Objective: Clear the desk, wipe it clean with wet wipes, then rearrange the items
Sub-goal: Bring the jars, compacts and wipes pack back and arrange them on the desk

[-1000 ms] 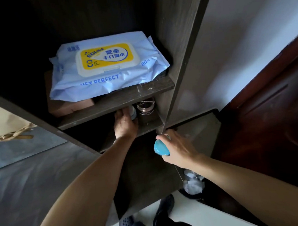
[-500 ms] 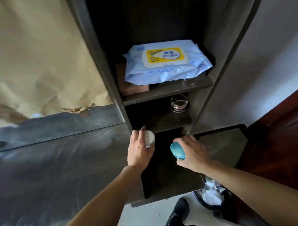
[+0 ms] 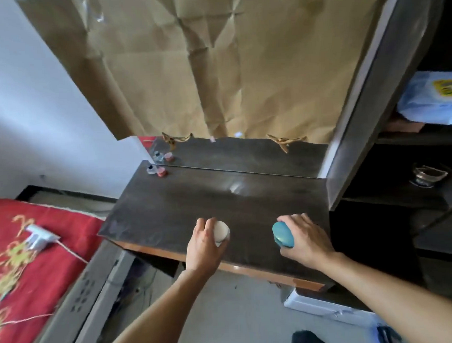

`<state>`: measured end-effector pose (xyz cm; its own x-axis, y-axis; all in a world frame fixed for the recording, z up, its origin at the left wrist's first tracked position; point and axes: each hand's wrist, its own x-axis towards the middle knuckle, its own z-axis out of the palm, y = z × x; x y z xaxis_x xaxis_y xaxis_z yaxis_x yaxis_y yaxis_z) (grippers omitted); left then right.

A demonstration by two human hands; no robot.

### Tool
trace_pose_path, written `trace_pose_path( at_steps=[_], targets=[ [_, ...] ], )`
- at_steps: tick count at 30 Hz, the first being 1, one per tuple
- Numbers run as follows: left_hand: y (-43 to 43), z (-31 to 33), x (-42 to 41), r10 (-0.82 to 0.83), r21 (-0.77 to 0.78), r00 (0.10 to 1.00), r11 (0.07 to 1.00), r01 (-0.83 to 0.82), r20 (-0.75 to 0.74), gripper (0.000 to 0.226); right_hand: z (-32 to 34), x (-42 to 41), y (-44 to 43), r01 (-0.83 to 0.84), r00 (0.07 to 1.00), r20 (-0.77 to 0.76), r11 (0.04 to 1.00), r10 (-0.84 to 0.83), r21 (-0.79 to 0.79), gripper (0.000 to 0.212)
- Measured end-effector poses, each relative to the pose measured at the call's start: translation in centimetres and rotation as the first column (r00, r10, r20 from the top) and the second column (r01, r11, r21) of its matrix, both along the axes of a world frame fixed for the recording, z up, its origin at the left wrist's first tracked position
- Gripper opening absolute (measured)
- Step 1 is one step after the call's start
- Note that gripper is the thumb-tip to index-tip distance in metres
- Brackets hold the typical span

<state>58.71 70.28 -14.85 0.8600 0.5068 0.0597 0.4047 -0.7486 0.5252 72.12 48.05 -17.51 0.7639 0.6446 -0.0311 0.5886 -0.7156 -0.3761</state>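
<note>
- left hand grasps white jar; right hand grasps blue case
- both over near edge of table; contact unclear
- rest of table lies straight ahead

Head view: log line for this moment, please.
left hand: holds white jar | right hand: holds blue oval object | both: at desk front | wipes pack: on shelf

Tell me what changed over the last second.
The left hand pulled the white jar out of the shelf and carried it to the desk. The right hand brought the blue case there too. Unchanged: both grips, the wipes pack and glass jar on their shelves.
</note>
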Motion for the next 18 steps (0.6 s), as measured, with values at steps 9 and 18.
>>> trace_pose_path(
  at_steps=[9, 18],
  targets=[
    [9.3, -0.8, -2.3, 0.149, 0.043, 0.987, 0.988, -0.147, -0.063, 0.043, -0.2, 2.5, 11.7, -0.139, 0.990, -0.007, 0.990, 0.139, 0.007, 0.063],
    [20.1, -2.4, 4.7, 0.134, 0.104, 0.970, 0.988, -0.115, -0.203, 0.038, -2.8, 8.9, 24.3, -0.174, 0.979, -0.108, 0.985, 0.174, 0.014, 0.063]
  ],
)
